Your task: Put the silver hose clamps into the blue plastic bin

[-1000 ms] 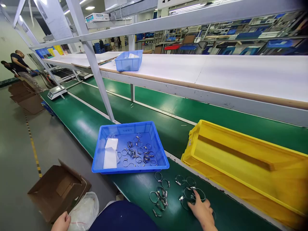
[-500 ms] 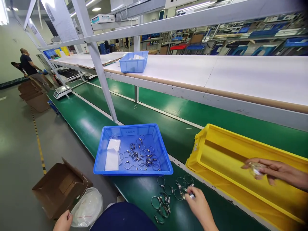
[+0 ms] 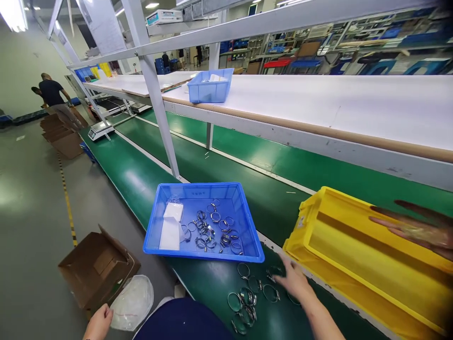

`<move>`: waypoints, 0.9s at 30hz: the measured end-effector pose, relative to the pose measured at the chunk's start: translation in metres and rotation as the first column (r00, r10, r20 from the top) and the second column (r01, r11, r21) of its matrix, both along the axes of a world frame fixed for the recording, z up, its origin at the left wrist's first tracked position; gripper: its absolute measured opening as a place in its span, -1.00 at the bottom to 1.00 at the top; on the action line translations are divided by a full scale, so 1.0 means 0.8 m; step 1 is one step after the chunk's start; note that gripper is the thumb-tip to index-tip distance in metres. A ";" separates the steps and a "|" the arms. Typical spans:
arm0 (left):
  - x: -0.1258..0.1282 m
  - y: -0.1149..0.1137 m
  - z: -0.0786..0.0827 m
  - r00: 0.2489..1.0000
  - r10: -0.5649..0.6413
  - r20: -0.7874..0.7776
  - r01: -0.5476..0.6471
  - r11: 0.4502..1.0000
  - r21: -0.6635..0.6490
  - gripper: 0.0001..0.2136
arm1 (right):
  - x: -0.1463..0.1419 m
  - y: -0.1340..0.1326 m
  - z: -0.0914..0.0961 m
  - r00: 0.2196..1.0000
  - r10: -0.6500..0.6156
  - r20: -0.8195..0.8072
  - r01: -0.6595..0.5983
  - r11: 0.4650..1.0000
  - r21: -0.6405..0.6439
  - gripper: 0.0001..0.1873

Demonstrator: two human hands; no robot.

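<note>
My left hand (image 3: 99, 323) is closed on the edge of a clear plastic bag (image 3: 133, 304) at the lower left. My right hand (image 3: 296, 282), somewhat blurred, reaches over the green bench with thumb and fingers apart. Its fingertips are beside a metal hose clamp (image 3: 273, 273); whether they touch is hard to tell. Another hose clamp (image 3: 271, 293) lies just left of the wrist, and a group of hose clamps (image 3: 247, 297) is further left. A blue tray (image 3: 203, 258) holds many more clamps, white paper pieces (image 3: 170, 233) and a small clear bag.
A yellow bin (image 3: 304, 226) stands on the right, with another person's blurred hand (image 3: 421, 231) above it. An open cardboard box (image 3: 95, 269) is at the lower left. A white shelf (image 3: 300, 101) with a light-blue basket (image 3: 208, 89) runs behind, its post (image 3: 161, 113) rising behind the tray.
The view has shifted slightly. My right hand has gone from pinching a clamp to spread fingers further up the bench. The other person's hand has moved outward to the right. My left hand keeps the bag.
</note>
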State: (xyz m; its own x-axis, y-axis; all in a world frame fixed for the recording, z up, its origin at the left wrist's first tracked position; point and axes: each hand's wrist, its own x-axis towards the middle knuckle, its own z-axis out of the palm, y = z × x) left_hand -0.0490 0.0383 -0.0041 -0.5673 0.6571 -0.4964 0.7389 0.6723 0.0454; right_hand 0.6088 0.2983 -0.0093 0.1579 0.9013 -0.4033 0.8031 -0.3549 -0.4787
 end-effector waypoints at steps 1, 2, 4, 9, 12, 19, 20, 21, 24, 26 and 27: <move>0.001 -0.004 0.000 1.000 0.007 0.003 -0.007 1.000 -0.007 -0.74 | 0.008 -0.013 -0.022 0.999 -0.001 0.051 0.004 0.999 -0.054 -0.04; 0.003 -0.005 0.001 1.000 0.010 0.005 -0.010 1.000 -0.013 -0.74 | 0.012 -0.026 -0.041 0.996 0.012 0.089 -0.004 0.996 -0.095 0.01; 0.010 -0.002 0.010 1.000 0.019 0.007 -0.019 1.000 -0.016 -0.74 | 0.013 -0.048 -0.068 0.989 0.054 0.138 -0.036 0.990 -0.133 -0.02; 0.032 0.024 0.040 0.998 0.057 0.009 -0.057 0.998 -0.007 -0.76 | 0.011 -0.071 -0.095 0.982 0.116 0.149 -0.100 0.989 -0.112 -0.37; 0.038 0.028 0.046 0.999 0.051 0.000 -0.051 0.999 0.001 -0.76 | 0.019 -0.077 -0.094 0.990 0.093 0.104 -0.088 0.995 -0.053 -0.61; 0.036 0.020 0.041 1.000 0.020 0.001 -0.020 0.998 -0.066 -0.76 | 0.008 -0.047 0.007 0.992 -0.093 -0.088 0.099 0.992 0.078 -0.70; 0.038 0.022 0.043 1.000 0.014 0.002 -0.014 0.998 -0.069 -0.76 | -0.005 -0.033 0.034 0.986 -0.090 -0.140 0.107 0.986 0.124 -0.71; 0.040 0.025 0.045 1.000 0.011 0.003 -0.011 0.998 -0.063 -0.76 | -0.021 -0.017 0.061 0.963 -0.091 -0.253 0.143 0.971 0.194 -0.73; 0.049 0.039 0.052 1.000 0.018 0.007 -0.018 0.999 -0.033 -0.76 | -0.070 0.030 0.123 0.897 0.024 -0.441 0.125 0.944 0.305 -0.63; 0.052 0.045 0.056 1.000 0.029 0.011 -0.028 1.000 -0.010 -0.76 | -0.090 0.049 0.138 0.894 0.105 -0.435 0.044 0.947 0.318 -0.47; 0.053 0.045 0.057 0.999 0.034 0.014 -0.034 0.999 0.001 -0.76 | -0.095 0.052 0.137 0.914 0.141 -0.380 -0.020 0.952 0.306 -0.43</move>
State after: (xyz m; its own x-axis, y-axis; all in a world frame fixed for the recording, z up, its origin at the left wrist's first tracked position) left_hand -0.0067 0.0746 0.0419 -0.5820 0.6384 -0.5037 0.7152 0.6966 0.0564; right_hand 0.5328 0.3397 0.1000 -0.0367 0.9900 -0.1365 0.5477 -0.0943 -0.8313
